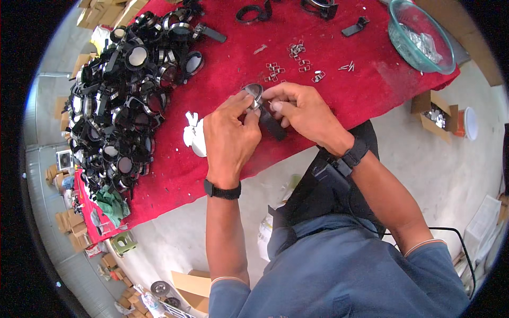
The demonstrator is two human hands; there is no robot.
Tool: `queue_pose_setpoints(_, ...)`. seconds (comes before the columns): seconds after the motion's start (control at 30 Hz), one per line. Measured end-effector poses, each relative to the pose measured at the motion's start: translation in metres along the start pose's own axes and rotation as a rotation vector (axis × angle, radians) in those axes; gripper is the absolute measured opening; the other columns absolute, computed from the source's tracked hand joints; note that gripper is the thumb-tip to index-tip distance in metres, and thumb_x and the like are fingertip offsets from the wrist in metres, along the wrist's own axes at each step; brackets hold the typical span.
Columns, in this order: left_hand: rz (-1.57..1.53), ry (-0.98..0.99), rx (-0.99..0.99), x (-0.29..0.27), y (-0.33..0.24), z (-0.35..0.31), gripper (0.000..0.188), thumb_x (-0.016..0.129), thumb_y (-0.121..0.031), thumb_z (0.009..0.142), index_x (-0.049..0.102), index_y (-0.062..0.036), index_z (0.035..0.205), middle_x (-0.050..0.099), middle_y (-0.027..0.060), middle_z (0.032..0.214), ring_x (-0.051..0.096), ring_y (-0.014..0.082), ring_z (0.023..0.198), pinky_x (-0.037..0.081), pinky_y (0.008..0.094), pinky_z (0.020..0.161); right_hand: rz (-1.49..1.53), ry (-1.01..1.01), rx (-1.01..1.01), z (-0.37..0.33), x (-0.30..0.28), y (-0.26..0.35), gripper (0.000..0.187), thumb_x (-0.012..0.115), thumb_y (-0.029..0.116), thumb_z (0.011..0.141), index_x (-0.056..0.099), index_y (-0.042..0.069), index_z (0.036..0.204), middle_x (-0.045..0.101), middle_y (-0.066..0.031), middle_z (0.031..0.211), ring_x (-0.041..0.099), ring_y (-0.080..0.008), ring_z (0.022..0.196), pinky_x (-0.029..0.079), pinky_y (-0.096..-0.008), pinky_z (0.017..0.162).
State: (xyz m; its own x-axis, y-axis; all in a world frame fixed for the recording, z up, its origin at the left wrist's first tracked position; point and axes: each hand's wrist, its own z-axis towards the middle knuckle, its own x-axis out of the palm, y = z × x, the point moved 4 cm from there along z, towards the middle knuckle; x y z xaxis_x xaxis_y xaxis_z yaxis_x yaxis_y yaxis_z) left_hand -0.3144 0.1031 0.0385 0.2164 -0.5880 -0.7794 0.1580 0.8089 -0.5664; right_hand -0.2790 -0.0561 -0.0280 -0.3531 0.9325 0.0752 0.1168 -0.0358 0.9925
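Observation:
Held between the thumb and fingers of my left hand (228,127) is a round, silver-rimmed piece with a black strap (273,126), the strap hanging down toward the table's front edge. My right hand (303,112) is close beside its rim, thumb and forefinger pinched together. A tiny light-coloured bit shows at those fingertips, too small to name. Beyond my hands lie several small metal clips (274,70) and a looser cluster of clips (297,50). A few thin pins (347,67) are to their right.
A large heap of similar round black-strapped pieces (122,106) covers the red cloth's left side. White material (195,137) lies by my left wrist. A green plastic basket (395,32) holds clear bags at far right. An open carton (421,103) stands on the floor.

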Motion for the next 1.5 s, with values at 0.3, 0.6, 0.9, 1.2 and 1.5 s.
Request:
queue_pose_setpoints(0.3,-0.018,-0.01,0.007,-0.001,0.002,-0.001,0.03,0.072,-0.004,0.084,0.079,0.0033,0.113,0.078,0.0215,0.116,0.078,0.0385,0.093,0.06,0.0415,0.084,-0.149,0.006,-0.158,0.004,0.002,-0.003,0.015,0.067,0.005,0.097,0.072,-0.002,0.109,0.076,-0.0146,0.091,0.074,-0.0265,0.083,0.057,-0.041,0.078)
queue_pose_setpoints(0.6,-0.012,0.086,-0.132,-0.001,0.007,-0.001,0.034,0.076,-0.01,0.089,0.079,-0.0009,0.121,0.077,0.0197,0.128,0.076,0.0319,0.118,0.057,0.0369,0.105,-0.187,0.011,-0.122,0.015,0.001,-0.005,0.014,0.069,0.009,0.097,0.074,-0.002,0.103,0.076,-0.0151,0.086,0.073,-0.0233,0.081,0.057,-0.0401,0.076)
queue_pose_setpoints(0.9,-0.009,0.024,-0.014,-0.002,0.003,0.0,0.031,0.072,-0.007,0.086,0.079,0.0014,0.115,0.076,0.0224,0.123,0.077,0.0398,0.1,0.06,0.0426,0.089,0.034,0.021,0.038,0.014,0.003,-0.011,0.012,0.067,0.008,0.099,0.074,-0.002,0.101,0.07,-0.0058,0.079,0.066,-0.0128,0.073,0.054,-0.0339,0.068)
queue_pose_setpoints(1.2,0.004,0.025,-0.019,-0.001,0.005,-0.001,0.03,0.071,-0.008,0.085,0.079,0.0028,0.112,0.077,0.024,0.119,0.076,0.0418,0.098,0.06,0.0444,0.089,-0.34,0.045,-0.284,0.026,-0.004,0.013,0.014,0.071,0.008,0.092,0.074,-0.002,0.101,0.075,-0.012,0.083,0.072,-0.0215,0.078,0.058,-0.0381,0.075)
queue_pose_setpoints(1.5,-0.066,-0.016,-0.044,0.003,0.004,-0.003,0.031,0.068,-0.006,0.085,0.078,0.0035,0.112,0.077,0.024,0.116,0.076,0.0428,0.095,0.06,0.0454,0.086,-0.111,0.202,-0.073,0.037,-0.005,0.007,0.011,0.072,0.007,0.095,0.072,-0.001,0.103,0.074,-0.0071,0.087,0.069,-0.0155,0.078,0.056,-0.034,0.072)
